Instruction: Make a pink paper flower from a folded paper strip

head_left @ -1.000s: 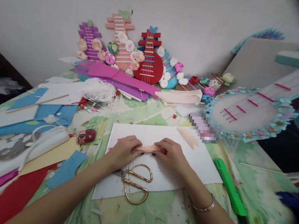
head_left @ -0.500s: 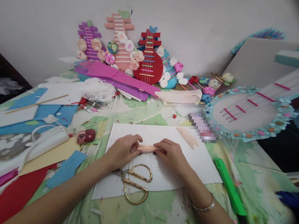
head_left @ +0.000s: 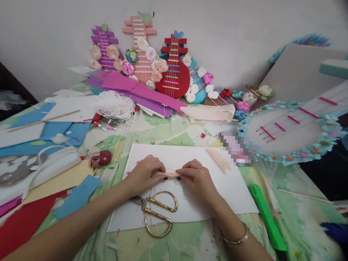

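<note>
A narrow, gathered strip of peach crepe paper (head_left: 171,175) stretches between my two hands, just over a white board (head_left: 225,197). My left hand (head_left: 147,171) pinches its left end between thumb and fingers. At the other end, my right hand (head_left: 197,177) pinches it the same way, a bangle on that wrist. Gold-handled scissors (head_left: 159,216) lie on the board's front edge, below my hands, their blades partly hidden by my left wrist. More peach paper pieces (head_left: 219,159) rest at the board's upper right.
A green glue gun or cutter-like tool (head_left: 267,216) lies right of the board. Decorated model lutes (head_left: 173,75) lean on the wall behind. A larger flower-edged one (head_left: 284,130) stands at right. Coloured sheets (head_left: 21,223) and white string (head_left: 116,106) cover the left side.
My hands have come slightly closer together, and the peach strip between them looks thinner and more tightly gathered. The scissors and the other things stay where they were.
</note>
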`<state>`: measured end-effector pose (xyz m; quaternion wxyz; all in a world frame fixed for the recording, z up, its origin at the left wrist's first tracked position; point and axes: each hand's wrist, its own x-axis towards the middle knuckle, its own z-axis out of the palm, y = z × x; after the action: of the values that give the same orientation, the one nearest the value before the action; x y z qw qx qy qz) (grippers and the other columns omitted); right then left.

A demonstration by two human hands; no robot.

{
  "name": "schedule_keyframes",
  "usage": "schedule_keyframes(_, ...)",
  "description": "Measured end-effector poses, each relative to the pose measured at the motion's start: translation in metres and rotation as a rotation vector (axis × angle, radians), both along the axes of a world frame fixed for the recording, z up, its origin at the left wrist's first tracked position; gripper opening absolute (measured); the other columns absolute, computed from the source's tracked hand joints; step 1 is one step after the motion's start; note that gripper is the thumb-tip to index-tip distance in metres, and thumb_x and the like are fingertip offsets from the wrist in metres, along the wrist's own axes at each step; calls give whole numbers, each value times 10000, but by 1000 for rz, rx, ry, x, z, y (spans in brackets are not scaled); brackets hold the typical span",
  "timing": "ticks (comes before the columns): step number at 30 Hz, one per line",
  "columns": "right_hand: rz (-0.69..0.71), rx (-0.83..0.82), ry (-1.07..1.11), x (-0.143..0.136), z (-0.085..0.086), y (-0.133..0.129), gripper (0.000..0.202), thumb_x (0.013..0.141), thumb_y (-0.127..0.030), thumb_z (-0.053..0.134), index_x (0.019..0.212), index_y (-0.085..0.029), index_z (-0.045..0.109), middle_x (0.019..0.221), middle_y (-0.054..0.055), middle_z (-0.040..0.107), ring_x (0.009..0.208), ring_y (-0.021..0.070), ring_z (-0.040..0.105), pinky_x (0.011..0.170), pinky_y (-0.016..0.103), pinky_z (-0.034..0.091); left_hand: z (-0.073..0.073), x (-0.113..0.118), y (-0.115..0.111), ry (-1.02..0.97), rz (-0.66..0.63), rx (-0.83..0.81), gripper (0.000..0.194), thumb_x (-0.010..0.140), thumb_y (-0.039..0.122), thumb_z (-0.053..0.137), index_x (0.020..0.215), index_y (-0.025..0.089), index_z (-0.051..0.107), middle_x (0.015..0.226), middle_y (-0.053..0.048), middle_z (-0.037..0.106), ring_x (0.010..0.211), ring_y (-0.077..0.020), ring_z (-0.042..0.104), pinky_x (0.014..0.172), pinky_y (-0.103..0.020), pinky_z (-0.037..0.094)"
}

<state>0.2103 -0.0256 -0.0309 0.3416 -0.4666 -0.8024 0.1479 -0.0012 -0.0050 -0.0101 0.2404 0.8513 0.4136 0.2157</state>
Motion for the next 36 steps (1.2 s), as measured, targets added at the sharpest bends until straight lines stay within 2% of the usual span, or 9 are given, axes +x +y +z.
schedule_keyframes(6, -88, -137, 37, 1, 4, -1, 176, 735, -108, 608, 853, -205, 695, 756, 20, 649, 637, 114, 574, 603, 234, 463, -6, -1, 0, -78, 54, 88, 77, 786, 172, 557, 730, 168, 609, 787, -33, 557, 784, -160, 517, 701, -284, 424)
schedule_keyframes(10, -88, -147, 24, 0, 7, -2, 160, 737, -120, 610, 844, -203, 697, 755, 23, 647, 651, 115, 580, 612, 228, 460, -12, 1, -1, -83, 15, 96, 112, 825, 139, 491, 781, 162, 592, 815, -29, 531, 743, -128, 525, 693, -260, 435)
schedule_keyframes(17, -62, -124, 23, 3, 9, 0, 150, 770, -209, 601, 889, -202, 691, 786, 35, 650, 654, 121, 575, 619, 242, 466, -15, 0, -1, -32, -26, 150, 132, 834, 161, 487, 766, 164, 600, 789, -32, 544, 776, -148, 531, 717, -278, 448)
schedule_keyframes(18, -95, -83, 20, 8, 11, 2, 151, 761, -231, 615, 887, -197, 690, 791, 44, 655, 679, 139, 578, 635, 260, 469, -15, 0, -1, -24, -32, 162, 144, 839, 164, 480, 764, 164, 603, 791, -35, 547, 785, -152, 532, 721, -281, 449)
schedule_keyframes(22, -484, 199, -55, 47, 18, 11, 155, 777, -235, 577, 891, -193, 674, 853, 84, 669, 863, 231, 550, 797, 385, 420, -16, -1, -3, -26, -47, 185, 156, 850, 174, 469, 789, 163, 612, 809, -42, 556, 797, -154, 535, 728, -283, 453)
schedule_keyframes(24, -642, 235, -147, 68, 20, 16, 145, 755, -254, 585, 846, -176, 666, 855, 96, 665, 851, 245, 547, 818, 410, 381, -16, -1, -3, -36, -47, 181, 153, 849, 177, 471, 796, 166, 615, 804, -40, 556, 787, -151, 538, 726, -281, 455)
schedule_keyframes(27, -798, 9, -264, 88, 19, 23, 237, 653, -348, 645, 787, -152, 644, 757, 89, 654, 738, 232, 560, 758, 372, 378, -15, -1, -2, -36, -42, 172, 158, 848, 172, 470, 789, 164, 616, 798, -38, 554, 777, -147, 540, 722, -275, 455)
schedule_keyframes(30, -834, -194, -318, 90, 16, 27, 170, 638, -289, 599, 744, -162, 638, 724, 84, 649, 703, 216, 564, 630, 297, 370, -13, -1, -2, -31, -38, 157, 157, 846, 169, 473, 780, 162, 615, 795, -37, 557, 774, -145, 543, 719, -269, 454)
schedule_keyframes(36, -745, -177, -285, 80, 14, 23, 113, 673, -204, 525, 710, -174, 627, 729, 60, 659, 702, 181, 577, 610, 263, 361, -13, -1, -3, -32, -42, 149, 150, 845, 170, 478, 784, 159, 614, 807, -39, 559, 781, -144, 542, 723, -270, 450)
